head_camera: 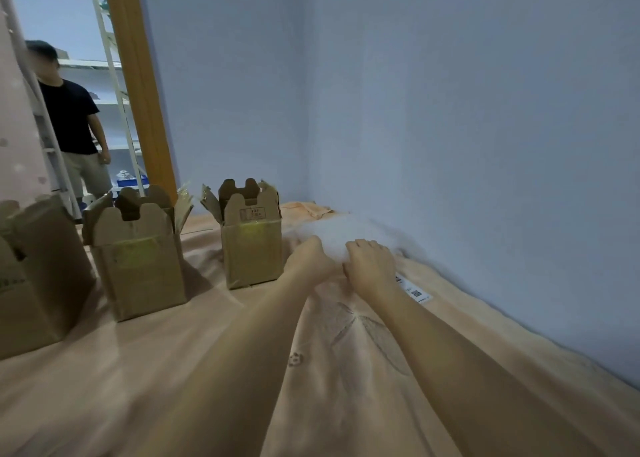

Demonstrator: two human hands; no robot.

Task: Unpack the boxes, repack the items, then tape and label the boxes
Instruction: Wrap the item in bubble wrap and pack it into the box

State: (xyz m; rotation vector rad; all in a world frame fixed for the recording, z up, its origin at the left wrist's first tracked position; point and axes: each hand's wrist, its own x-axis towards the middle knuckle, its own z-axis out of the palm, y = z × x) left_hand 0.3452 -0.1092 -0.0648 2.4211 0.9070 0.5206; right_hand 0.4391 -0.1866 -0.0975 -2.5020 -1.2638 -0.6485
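Three open cardboard boxes stand on a peach bedsheet (173,352): a small one (251,248) in the middle, a second (142,266) to its left, and a larger one (34,283) at the left edge. To the right of the small box lies a blurred white soft item (346,231) near the wall. My left hand (311,260) and my right hand (370,266) both grip its near edge with curled fingers. A white label strip (414,290) lies on the sheet just right of my right hand.
A blue wall (450,127) runs along the right side and meets another in the corner behind the white item. A wooden post (138,85) stands behind the boxes. Another person (74,124) stands by white shelving at the far left.
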